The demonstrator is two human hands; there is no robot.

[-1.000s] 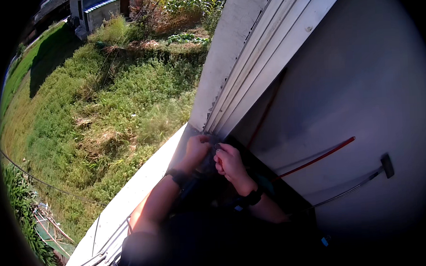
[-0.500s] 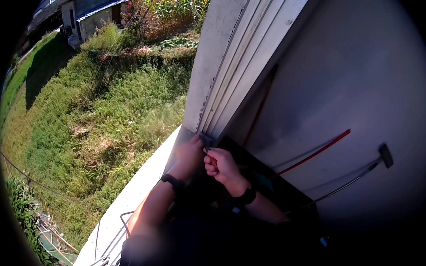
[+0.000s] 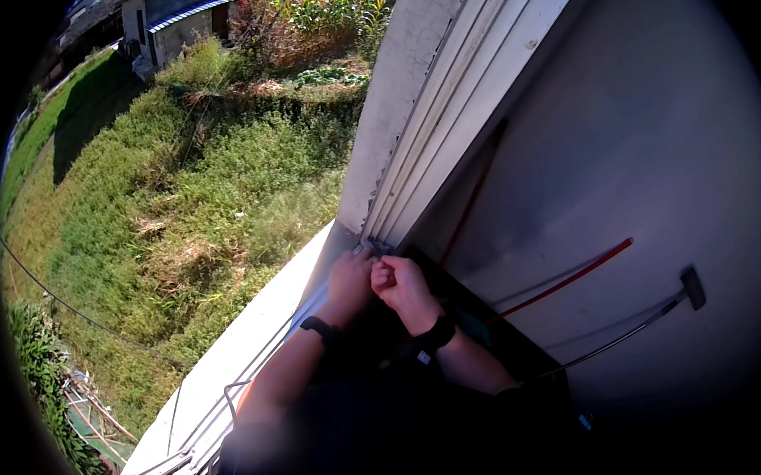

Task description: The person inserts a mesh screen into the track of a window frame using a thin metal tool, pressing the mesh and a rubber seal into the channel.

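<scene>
My two hands meet at the lower corner of a white window frame [image 3: 443, 107], where its upright joins the sill track [image 3: 295, 322]. My left hand [image 3: 348, 277] has its fingers bent together at the corner; what they pinch, if anything, is hidden. Just right of it, my right hand [image 3: 404, 289] is closed in a fist. The red-handled tool it gripped in the earlier frame is now almost wholly covered by the fingers. A small grey piece [image 3: 377, 245] shows beyond the fingertips in the corner. Dark bands circle both wrists.
A pale wall [image 3: 648, 132] rises on the right. Against it lean a red rod [image 3: 561, 282], a darker red pole [image 3: 472, 199] and a thin-handled tool with a dark block head [image 3: 693, 287]. Outside, beyond the sunlit ledge [image 3: 200, 385], lies an overgrown slope [image 3: 200, 186].
My right fist has turned, and the red handle has gone from sight. My left hand, blurred before, is now sharper. The whole view has shifted slightly.
</scene>
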